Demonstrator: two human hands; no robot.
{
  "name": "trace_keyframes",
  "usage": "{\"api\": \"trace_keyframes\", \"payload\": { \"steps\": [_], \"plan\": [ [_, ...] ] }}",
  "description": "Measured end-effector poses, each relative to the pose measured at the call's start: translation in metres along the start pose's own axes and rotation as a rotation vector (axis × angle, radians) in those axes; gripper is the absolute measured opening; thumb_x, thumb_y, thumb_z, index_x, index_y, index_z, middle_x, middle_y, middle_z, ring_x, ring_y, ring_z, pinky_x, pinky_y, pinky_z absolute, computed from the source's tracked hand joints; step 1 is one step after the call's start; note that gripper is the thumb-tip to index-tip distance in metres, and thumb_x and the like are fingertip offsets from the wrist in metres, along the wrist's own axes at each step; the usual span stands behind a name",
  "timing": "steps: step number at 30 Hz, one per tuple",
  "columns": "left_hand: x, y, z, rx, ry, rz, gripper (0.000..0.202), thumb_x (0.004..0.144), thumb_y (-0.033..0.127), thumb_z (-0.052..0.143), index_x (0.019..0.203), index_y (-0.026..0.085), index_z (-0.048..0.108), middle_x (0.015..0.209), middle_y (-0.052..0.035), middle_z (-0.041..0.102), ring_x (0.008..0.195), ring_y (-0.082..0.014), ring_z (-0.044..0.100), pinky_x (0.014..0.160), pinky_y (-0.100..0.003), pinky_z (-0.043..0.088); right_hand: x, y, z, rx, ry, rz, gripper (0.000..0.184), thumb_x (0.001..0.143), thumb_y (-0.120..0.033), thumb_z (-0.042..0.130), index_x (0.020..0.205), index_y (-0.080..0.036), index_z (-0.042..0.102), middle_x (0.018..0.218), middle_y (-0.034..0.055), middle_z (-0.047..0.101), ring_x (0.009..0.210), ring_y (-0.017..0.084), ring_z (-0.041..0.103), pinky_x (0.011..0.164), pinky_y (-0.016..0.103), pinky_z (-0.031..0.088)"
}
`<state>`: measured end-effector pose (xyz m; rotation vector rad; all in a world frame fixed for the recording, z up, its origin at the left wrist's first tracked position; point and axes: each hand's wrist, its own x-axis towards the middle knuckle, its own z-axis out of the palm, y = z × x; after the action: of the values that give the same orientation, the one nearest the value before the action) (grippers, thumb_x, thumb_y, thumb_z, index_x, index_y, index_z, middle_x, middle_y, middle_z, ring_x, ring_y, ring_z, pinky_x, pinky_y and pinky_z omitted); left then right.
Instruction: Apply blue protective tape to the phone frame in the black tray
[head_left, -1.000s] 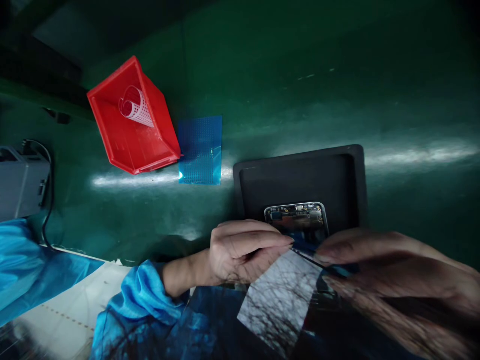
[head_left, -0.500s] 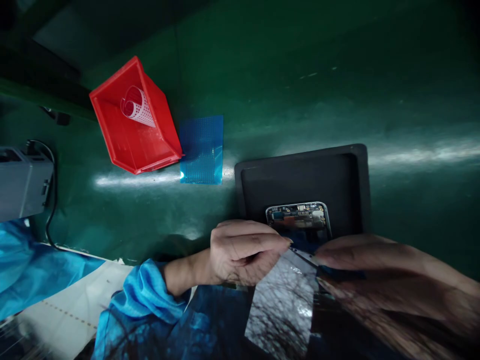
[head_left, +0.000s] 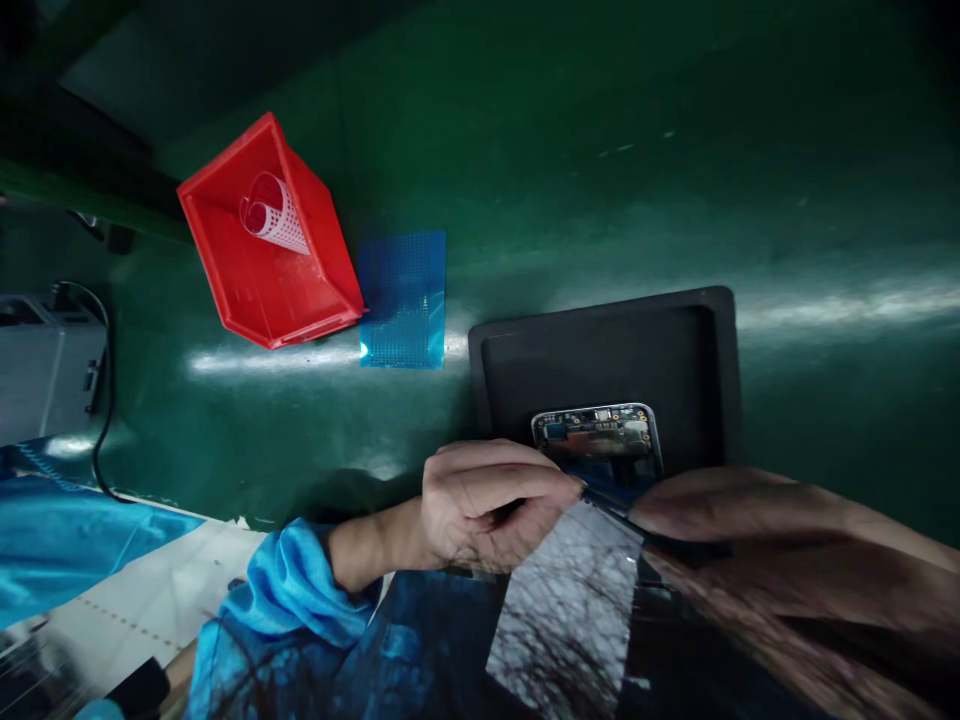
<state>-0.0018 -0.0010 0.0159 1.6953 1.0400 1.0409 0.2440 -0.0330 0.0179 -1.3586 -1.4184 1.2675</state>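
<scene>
An opened phone with its circuit board showing lies in a black tray on the green table. My left hand is closed, pinching the left edge of a thin clear film sheet at the phone's near end. My right hand, large and blurred at the lower right, has its fingers pressed together on the film's right edge beside the phone. The film hangs down toward me and covers the phone's lower part.
A red plastic bin holding a curled film strip stands at the back left. A blue film sheet lies flat beside it. A grey box with a cable sits at the left edge. Blue cloth and white sheet lie at lower left.
The film sheet has shifted slightly between my hands; both hands stay pinched at the phone's near end. The blue cloth at the left has dropped lower.
</scene>
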Motion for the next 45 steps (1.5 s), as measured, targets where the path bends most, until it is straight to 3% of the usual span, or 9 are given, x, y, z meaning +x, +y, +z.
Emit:
{"api": "trace_keyframes", "payload": {
  "steps": [3, 11, 16, 21, 25, 29, 34, 39, 45],
  "plan": [
    [-0.001, 0.0, 0.001, 0.002, 0.006, -0.013, 0.009, 0.1, 0.015, 0.071, 0.094, 0.017, 0.077, 0.089, -0.0053, 0.087, 0.072, -0.0154, 0.085, 0.071, -0.019, 0.073, 0.004, -0.004, -0.001, 0.07, -0.137, -0.075, 0.031, 0.109, -0.036, 0.057, 0.11, -0.05, 0.085, 0.096, 0.0062, 0.09, 0.08, 0.026, 0.087, 0.051, 0.025, 0.071],
    [-0.001, -0.001, 0.001, -0.011, -0.008, -0.005, 0.009, 0.102, 0.017, 0.069, 0.096, 0.019, 0.076, 0.089, -0.0044, 0.086, 0.073, -0.0153, 0.084, 0.071, -0.019, 0.072, 0.017, -0.005, -0.011, 0.127, -0.279, -0.128, 0.032, 0.106, -0.041, 0.062, 0.128, -0.057, 0.078, 0.105, 0.0054, 0.09, 0.081, 0.033, 0.088, 0.059, 0.036, 0.077],
    [-0.001, -0.003, 0.002, -0.048, 0.005, 0.001, 0.007, 0.099, 0.015, 0.072, 0.097, 0.02, 0.077, 0.087, -0.0055, 0.087, 0.071, -0.0176, 0.085, 0.069, -0.021, 0.073, 0.025, -0.017, 0.003, 0.153, -0.065, -0.047, 0.021, 0.101, -0.042, 0.069, 0.105, -0.055, 0.085, 0.082, 0.005, 0.088, 0.068, 0.033, 0.086, 0.049, 0.033, 0.073],
    [-0.001, -0.005, 0.004, -0.068, 0.023, 0.018, 0.004, 0.095, 0.015, 0.078, 0.091, 0.014, 0.077, 0.085, -0.0089, 0.087, 0.072, -0.0149, 0.084, 0.075, -0.014, 0.069, 0.028, -0.017, 0.006, 0.067, -0.035, -0.052, 0.011, 0.085, -0.039, 0.086, 0.08, -0.047, 0.081, 0.073, 0.0057, 0.084, 0.06, 0.032, 0.083, 0.047, 0.038, 0.071],
    [-0.002, -0.007, 0.004, -0.063, 0.018, 0.011, 0.005, 0.095, 0.017, 0.08, 0.093, 0.013, 0.08, 0.088, -0.0102, 0.087, 0.073, -0.0143, 0.084, 0.076, -0.014, 0.069, 0.032, -0.013, 0.008, 0.059, 0.192, 0.127, 0.03, 0.067, -0.059, 0.097, 0.075, -0.042, 0.074, 0.086, 0.0086, 0.085, 0.083, 0.039, 0.085, 0.053, 0.047, 0.071],
    [0.0, -0.008, 0.002, -0.045, 0.0, 0.011, 0.006, 0.096, 0.017, 0.08, 0.097, 0.012, 0.082, 0.091, -0.0111, 0.088, 0.077, -0.0138, 0.085, 0.078, -0.013, 0.069, 0.043, -0.017, 0.015, 0.084, 0.271, 0.172, 0.039, 0.064, -0.062, 0.098, 0.073, -0.038, 0.068, 0.088, 0.0082, 0.084, 0.088, 0.038, 0.085, 0.055, 0.048, 0.071],
    [0.001, -0.006, 0.001, -0.026, 0.001, 0.009, 0.004, 0.095, 0.018, 0.081, 0.1, 0.018, 0.081, 0.091, -0.0067, 0.089, 0.074, -0.016, 0.085, 0.073, -0.019, 0.073, 0.043, -0.017, 0.007, 0.095, 0.268, 0.165, 0.035, 0.071, -0.048, 0.1, 0.071, -0.034, 0.068, 0.078, 0.0044, 0.083, 0.077, 0.032, 0.085, 0.056, 0.044, 0.074],
    [0.001, -0.007, 0.0, 0.046, -0.041, 0.064, 0.01, 0.095, 0.012, 0.079, 0.102, 0.019, 0.078, 0.09, -0.0068, 0.088, 0.073, -0.0171, 0.086, 0.074, -0.021, 0.073, 0.041, -0.011, -0.011, 0.074, 0.254, 0.132, 0.027, 0.072, -0.013, 0.091, 0.067, -0.03, 0.071, 0.066, -0.0016, 0.081, 0.066, 0.019, 0.084, 0.06, 0.022, 0.071],
    [0.002, -0.01, 0.0, 0.089, -0.052, 0.102, 0.006, 0.094, 0.012, 0.08, 0.099, 0.014, 0.077, 0.087, -0.0083, 0.088, 0.072, -0.0144, 0.084, 0.078, -0.019, 0.072, 0.043, -0.004, -0.011, 0.03, 0.256, 0.134, 0.025, 0.07, -0.012, 0.091, 0.066, -0.028, 0.071, 0.064, -0.0037, 0.081, 0.063, 0.018, 0.083, 0.056, 0.019, 0.068]
  ]
}}
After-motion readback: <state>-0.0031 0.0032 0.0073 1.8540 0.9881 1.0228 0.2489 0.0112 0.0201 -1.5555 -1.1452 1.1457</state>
